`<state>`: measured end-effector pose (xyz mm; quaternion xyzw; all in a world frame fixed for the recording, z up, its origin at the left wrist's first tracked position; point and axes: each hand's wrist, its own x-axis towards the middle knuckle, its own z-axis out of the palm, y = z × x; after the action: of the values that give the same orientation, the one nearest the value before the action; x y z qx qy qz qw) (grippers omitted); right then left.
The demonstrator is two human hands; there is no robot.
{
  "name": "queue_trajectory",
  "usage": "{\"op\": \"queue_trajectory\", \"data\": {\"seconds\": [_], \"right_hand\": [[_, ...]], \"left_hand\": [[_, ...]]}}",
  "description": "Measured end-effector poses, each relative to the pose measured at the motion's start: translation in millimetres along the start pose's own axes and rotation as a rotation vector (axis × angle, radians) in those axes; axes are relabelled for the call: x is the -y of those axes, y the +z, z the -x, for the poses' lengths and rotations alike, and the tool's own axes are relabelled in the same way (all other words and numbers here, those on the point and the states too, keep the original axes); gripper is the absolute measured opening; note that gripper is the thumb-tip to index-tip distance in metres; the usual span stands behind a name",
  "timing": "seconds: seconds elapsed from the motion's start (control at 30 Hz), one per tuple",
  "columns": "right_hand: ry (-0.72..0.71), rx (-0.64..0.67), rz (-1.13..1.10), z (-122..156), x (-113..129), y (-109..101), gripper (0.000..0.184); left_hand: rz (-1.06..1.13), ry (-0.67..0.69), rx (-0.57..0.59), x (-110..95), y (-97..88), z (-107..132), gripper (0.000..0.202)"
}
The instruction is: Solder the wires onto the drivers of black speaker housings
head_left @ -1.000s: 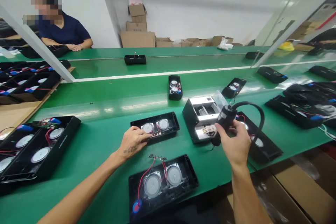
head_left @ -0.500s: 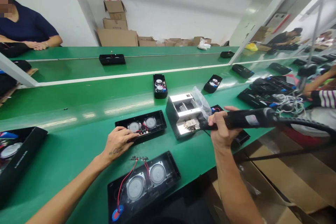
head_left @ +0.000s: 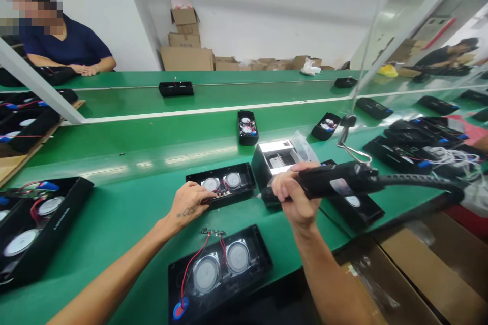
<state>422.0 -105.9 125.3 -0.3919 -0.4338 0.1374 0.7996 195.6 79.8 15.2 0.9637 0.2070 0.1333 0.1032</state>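
Observation:
My right hand [head_left: 299, 194] is wrapped round a black electric screwdriver [head_left: 335, 181], its tip pointing left, in front of a metal-topped box [head_left: 280, 151] like a screw feeder. My left hand [head_left: 191, 200] grips the near edge of an open black speaker housing [head_left: 244, 190] with two round speakers and red wires inside. What lies under those fingertips is hidden. Nearer me lies a second open speaker housing [head_left: 244, 287] with two speakers. Its small circuit board [head_left: 212, 232] sits at the far edge on red wires, and a blue-and-red round part [head_left: 180, 309] is in its corner.
More speaker housings [head_left: 49, 233] stand at the left, and others [head_left: 247, 128] lie farther along the green bench. A hanging hook [head_left: 353, 150] is above the screwdriver. Cardboard boxes [head_left: 430, 259] are below right. A person [head_left: 82, 43] sits across the bench.
My right hand has drawn the screwdriver left, away from the screw feeder and towards the speaker housing. My left hand keeps its place on that housing. The view has shifted slightly left.

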Motion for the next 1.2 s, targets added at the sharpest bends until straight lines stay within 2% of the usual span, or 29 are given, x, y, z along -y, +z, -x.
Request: {"op": "queue_trajectory", "data": {"seconds": [0.13, 0.37, 0.63, 0.77, 1.07, 1.2], "right_hand": [[0.014, 0.047, -0.024, -2, -29, 29, 0.027], [0.082, 0.079, 0.008, 0, -57, 34, 0.029], [0.089, 0.083, 0.011, 3, -67, 38, 0.03], [0.082, 0.093, 0.019, 6, -73, 37, 0.026], [-0.043, 0.146, 0.266, 14, -72, 38, 0.018], [-0.062, 0.151, 0.284, 14, -72, 47, 0.018]], "left_hand": [[-0.002, -0.016, 0.027, 1, 1.8, 0, 0.036], [0.027, -0.015, 0.004, 1, 2.5, -1, 0.035], [0.006, 0.057, -0.088, 7, 10.9, 1, 0.032], [0.002, 0.073, -0.096, 9, 14.1, 2, 0.03], [0.037, 0.068, -0.096, 10, 13.6, 5, 0.031], [0.067, 0.053, -0.106, 9, 12.4, 4, 0.03]]}}
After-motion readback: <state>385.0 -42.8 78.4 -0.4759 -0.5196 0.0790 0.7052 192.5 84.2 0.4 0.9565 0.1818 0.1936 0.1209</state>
